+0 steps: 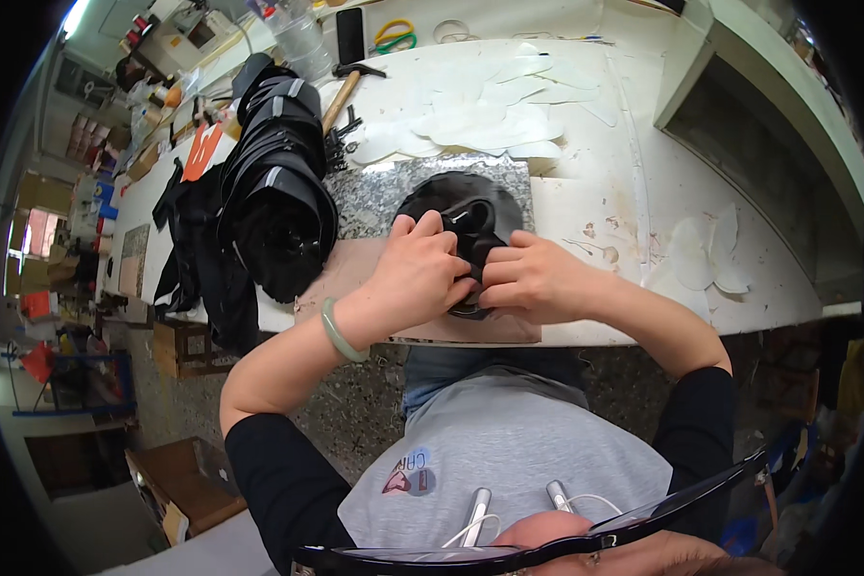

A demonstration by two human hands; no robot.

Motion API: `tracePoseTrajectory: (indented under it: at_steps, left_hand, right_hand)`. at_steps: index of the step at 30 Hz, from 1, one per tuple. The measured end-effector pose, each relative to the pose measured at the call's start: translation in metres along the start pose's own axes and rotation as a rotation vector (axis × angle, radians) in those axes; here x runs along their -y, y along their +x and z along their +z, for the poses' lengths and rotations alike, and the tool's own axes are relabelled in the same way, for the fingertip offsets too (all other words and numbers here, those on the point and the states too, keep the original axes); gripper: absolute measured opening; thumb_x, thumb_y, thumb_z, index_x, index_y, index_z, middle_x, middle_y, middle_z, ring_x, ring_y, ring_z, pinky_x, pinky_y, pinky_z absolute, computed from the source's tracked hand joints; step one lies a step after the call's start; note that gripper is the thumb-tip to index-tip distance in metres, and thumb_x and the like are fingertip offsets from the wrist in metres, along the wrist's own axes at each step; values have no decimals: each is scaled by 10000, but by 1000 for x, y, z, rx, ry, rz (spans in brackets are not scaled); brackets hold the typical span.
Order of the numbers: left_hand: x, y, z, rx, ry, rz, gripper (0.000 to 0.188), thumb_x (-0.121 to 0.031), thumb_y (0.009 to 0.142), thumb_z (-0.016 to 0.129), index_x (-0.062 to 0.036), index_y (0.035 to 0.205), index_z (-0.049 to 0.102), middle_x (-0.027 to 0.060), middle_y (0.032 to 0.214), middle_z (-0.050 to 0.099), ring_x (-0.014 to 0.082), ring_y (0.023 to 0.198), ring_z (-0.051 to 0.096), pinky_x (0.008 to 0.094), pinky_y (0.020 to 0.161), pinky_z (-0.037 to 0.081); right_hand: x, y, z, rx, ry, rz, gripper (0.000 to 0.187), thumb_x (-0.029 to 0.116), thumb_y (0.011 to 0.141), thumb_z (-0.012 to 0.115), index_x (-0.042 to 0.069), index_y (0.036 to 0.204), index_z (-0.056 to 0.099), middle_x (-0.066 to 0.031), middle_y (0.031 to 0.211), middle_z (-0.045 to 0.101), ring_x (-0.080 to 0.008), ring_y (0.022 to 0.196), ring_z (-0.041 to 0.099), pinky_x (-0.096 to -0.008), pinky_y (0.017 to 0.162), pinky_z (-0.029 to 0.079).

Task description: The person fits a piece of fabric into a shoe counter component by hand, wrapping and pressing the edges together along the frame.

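A rounded, black, leather-like piece (504, 197) with a folded, looped part on top lies at the near edge of the speckled stone slab, in front of me. My left hand (422, 261) bears on it from the left, fingers curled and pinching near its middle. From the right, my right hand (538, 276) pinches the same piece, fingertips close to those of the left. What lies exactly between the fingertips is hidden. A pale green bangle (341, 331) circles my left wrist.
A stack of black leather-like pieces (278, 192) stands left of the slab (374, 197). Beyond lie a hammer (344, 96), thin white cut pieces (490, 120), scissors (394, 36) and a phone (351, 36). A pale open-fronted box (686, 67) stands at right.
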State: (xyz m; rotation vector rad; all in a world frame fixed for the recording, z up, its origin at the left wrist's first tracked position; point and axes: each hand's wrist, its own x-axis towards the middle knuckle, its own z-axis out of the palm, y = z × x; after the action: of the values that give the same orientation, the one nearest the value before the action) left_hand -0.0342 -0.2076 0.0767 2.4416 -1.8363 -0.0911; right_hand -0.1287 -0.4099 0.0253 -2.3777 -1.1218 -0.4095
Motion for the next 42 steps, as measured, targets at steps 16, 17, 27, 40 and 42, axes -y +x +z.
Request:
tracePoseTrajectory:
  at_steps: [16, 17, 27, 40, 42]
  left_hand:
    - [23, -21, -37, 160, -1043, -738, 201, -95, 952, 614, 53, 1089, 618, 55, 816, 668, 89, 812, 630, 217, 695, 493]
    - [26, -21, -23, 80, -1223, -726, 198, -89, 959, 605, 60, 1089, 606, 51, 815, 666, 86, 809, 635, 219, 693, 504]
    - [20, -35, -2, 44, -670, -304, 215, -121, 840, 663, -17, 1017, 728, 186, 905, 716, 295, 820, 704, 351, 772, 548]
    - [21, -28, -18, 314, -795, -327, 265, -176, 884, 646, 3, 1068, 712, 176, 919, 728, 233, 812, 702, 321, 749, 529]
    - [21, -27, -20, 338, -797, -328, 268, -179, 888, 642, 2, 1073, 712, 178, 930, 727, 233, 826, 702, 323, 761, 528]
  right_hand:
    - [29, 48, 21, -52, 64, 113, 260, 206, 723, 787, 171, 962, 692, 29, 786, 528, -161, 827, 522, -346, 724, 336]
    - [29, 47, 24, -49, 60, 113, 260, 206, 723, 787, 171, 962, 692, 29, 786, 528, -161, 827, 522, -346, 724, 336]
    - [19, 27, 3, 1, 88, 203, 174, 276, 765, 767, 157, 876, 705, 28, 766, 591, -164, 815, 567, -346, 724, 356]
    - [8, 29, -4, 83, 277, 363, 246, 365, 795, 767, 130, 845, 716, 7, 767, 640, -153, 826, 593, -325, 741, 356]
    - [7, 31, -5, 109, 288, 364, 254, 371, 801, 759, 125, 848, 717, -3, 765, 642, -157, 825, 596, -323, 749, 359]
